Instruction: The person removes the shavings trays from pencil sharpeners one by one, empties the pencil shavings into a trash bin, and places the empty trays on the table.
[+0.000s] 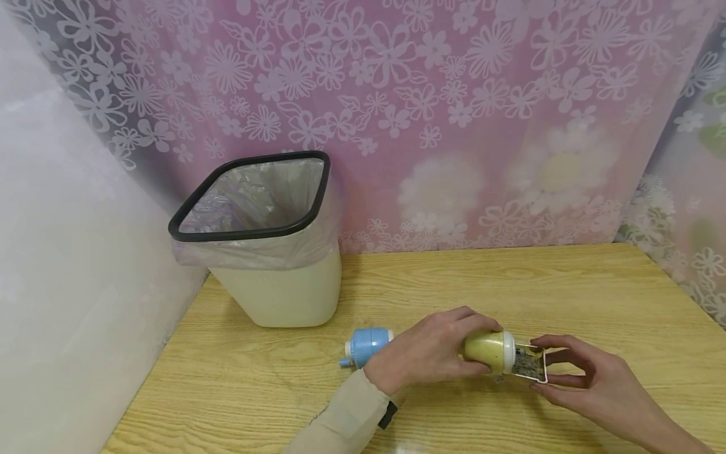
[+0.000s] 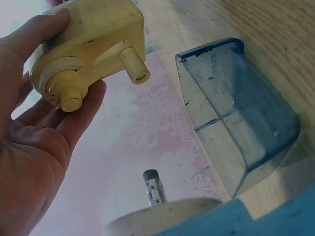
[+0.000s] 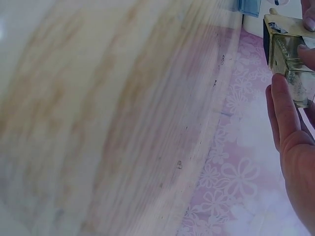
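My left hand (image 1: 433, 347) grips a yellow crank pencil sharpener (image 1: 489, 352) from behind, thumb and fingers on either side of its body. In the left wrist view, the sharpener's crank (image 2: 106, 61) faces the camera. My right hand (image 1: 595, 381) pinches the outer end of a clear shavings drawer (image 1: 529, 364), which sticks out of the sharpener with dark shavings inside. A blue sharpener (image 1: 370, 344) lies behind my left wrist, partly hidden by it. Beside it, a clear bluish drawer (image 2: 238, 118) shows in the left wrist view.
A cream bin (image 1: 283, 293) with a black rim and a plastic liner stands on the left of the wooden table (image 1: 272, 403). Behind is a pink flowered curtain (image 1: 363, 126); a white wall (image 1: 74, 252) rises at the left.
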{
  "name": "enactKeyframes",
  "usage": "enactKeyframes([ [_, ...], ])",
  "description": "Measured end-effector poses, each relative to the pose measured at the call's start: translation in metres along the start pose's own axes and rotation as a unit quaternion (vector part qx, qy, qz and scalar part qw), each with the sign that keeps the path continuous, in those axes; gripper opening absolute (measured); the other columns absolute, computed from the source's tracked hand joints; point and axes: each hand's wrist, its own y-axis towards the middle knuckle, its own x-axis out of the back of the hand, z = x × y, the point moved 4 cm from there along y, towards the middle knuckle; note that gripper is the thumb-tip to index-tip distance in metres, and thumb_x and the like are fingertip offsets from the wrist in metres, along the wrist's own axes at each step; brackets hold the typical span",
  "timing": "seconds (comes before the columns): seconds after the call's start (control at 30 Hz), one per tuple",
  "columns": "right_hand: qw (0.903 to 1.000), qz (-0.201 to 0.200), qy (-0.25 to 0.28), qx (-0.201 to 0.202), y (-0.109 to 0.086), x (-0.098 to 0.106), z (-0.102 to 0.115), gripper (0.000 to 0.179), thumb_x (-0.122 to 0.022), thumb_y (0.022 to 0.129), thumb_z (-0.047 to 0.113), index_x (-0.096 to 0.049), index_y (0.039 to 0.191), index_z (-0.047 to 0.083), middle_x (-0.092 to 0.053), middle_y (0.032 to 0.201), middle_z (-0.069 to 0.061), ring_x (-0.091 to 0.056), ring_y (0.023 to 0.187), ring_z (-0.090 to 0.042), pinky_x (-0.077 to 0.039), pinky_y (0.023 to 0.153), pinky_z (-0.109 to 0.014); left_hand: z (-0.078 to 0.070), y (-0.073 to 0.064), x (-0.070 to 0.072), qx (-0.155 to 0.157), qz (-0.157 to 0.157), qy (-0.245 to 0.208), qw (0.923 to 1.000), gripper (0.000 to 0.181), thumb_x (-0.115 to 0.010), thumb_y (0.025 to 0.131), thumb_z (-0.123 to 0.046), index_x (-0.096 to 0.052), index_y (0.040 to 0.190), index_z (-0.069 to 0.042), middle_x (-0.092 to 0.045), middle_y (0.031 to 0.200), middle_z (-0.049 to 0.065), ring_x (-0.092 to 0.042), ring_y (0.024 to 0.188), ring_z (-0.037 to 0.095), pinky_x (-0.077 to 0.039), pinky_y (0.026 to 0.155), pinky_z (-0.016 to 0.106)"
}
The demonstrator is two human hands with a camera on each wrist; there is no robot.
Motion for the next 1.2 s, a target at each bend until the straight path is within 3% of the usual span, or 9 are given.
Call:
enactKeyframes([
  [0.27, 0.9999, -0.008, -0.005, 0.009, -0.001, 0.001, -0.001, 0.059, -0.085, 0.078, 0.000, -0.061, 0.131, 0.005, -0.064, 0.124, 0.016, -0.068, 0.100, 0.003, -0.062, 0.074, -0.027, 0.001, 0.001, 0.000, 0.007, 0.005, -0.004, 1.0000, 0.056, -0.080, 0.090, -0.030, -0.057, 0.140, -0.022, -0.063, 0.129, -0.006, -0.058, 0.102, -0.006, -0.044, 0.085, 0.002],
  [0.57, 0.9998, -0.017, -0.011, -0.009, -0.004, 0.008, -0.007, 0.060, -0.084, 0.079, -0.001, -0.060, 0.133, 0.004, -0.063, 0.124, 0.020, -0.068, 0.101, 0.005, -0.062, 0.073, -0.025, 0.004, 0.003, 0.000, 0.026, -0.011, 0.006, 0.9996, 0.057, -0.081, 0.089, -0.031, -0.057, 0.140, -0.021, -0.064, 0.128, -0.006, -0.059, 0.104, -0.004, -0.044, 0.086, 0.003],
  [0.77, 0.9989, -0.025, -0.024, -0.031, -0.006, 0.016, -0.013, 0.059, -0.083, 0.080, -0.001, -0.059, 0.134, 0.004, -0.062, 0.122, 0.025, -0.067, 0.099, 0.007, -0.062, 0.071, -0.024, 0.006, 0.006, 0.000, 0.046, -0.028, 0.029, 0.9981, 0.055, -0.080, 0.090, -0.032, -0.057, 0.138, -0.021, -0.064, 0.122, -0.007, -0.058, 0.098, -0.004, -0.044, 0.083, 0.004],
  [1.0, 0.9991, -0.016, -0.002, -0.039, -0.008, 0.023, -0.017, 0.057, -0.078, 0.085, -0.003, -0.055, 0.137, 0.002, -0.060, 0.125, 0.027, -0.074, 0.093, 0.001, -0.062, 0.069, -0.028, 0.010, 0.012, -0.004, 0.079, -0.003, 0.047, 0.9957, 0.052, -0.078, 0.091, -0.033, -0.058, 0.138, -0.024, -0.064, 0.123, -0.007, -0.061, 0.098, -0.001, -0.048, 0.083, 0.009],
  [1.2, 0.9995, -0.013, -0.004, -0.030, -0.008, 0.026, -0.016, 0.057, -0.076, 0.085, -0.005, -0.054, 0.138, 0.001, -0.059, 0.128, 0.027, -0.075, 0.092, 0.000, -0.062, 0.068, -0.027, 0.013, 0.019, -0.006, 0.079, -0.003, 0.077, 0.9939, 0.050, -0.078, 0.092, -0.030, -0.058, 0.138, -0.022, -0.064, 0.123, -0.005, -0.062, 0.099, 0.001, -0.049, 0.082, 0.011],
])
